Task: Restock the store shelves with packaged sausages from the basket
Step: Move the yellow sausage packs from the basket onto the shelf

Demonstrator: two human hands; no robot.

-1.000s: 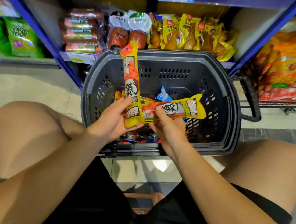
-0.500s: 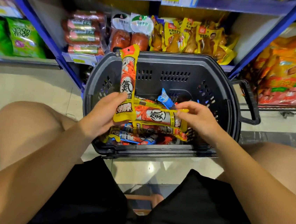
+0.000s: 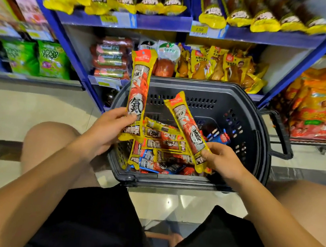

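A dark plastic basket (image 3: 256, 145) sits on the floor before my knees, holding several yellow-and-red sausage packs (image 3: 164, 143) and some blue ones. My left hand (image 3: 107, 129) grips the lower end of one yellow sausage pack (image 3: 139, 88), held upright over the basket's left rim. My right hand (image 3: 222, 159) pinches the bottom of a second sausage pack (image 3: 188, 126), tilted up and to the left above the basket. The upper shelf (image 3: 164, 23) carries a row of similar yellow-ended packs (image 3: 150, 3).
The lower shelf behind the basket holds red sausages (image 3: 110, 57), round meat packs (image 3: 165, 63) and yellow chicken snacks (image 3: 220, 67). Green snack bags (image 3: 52, 59) stand at left, an orange-red display (image 3: 320, 107) at right. Blue uprights frame the bay. My bare knees flank the basket.
My right hand has lifted a second pack out of the basket and tilted it upward. The view has tipped up, bringing the upper shelf's packs into sight. The left hand keeps its pack upright.
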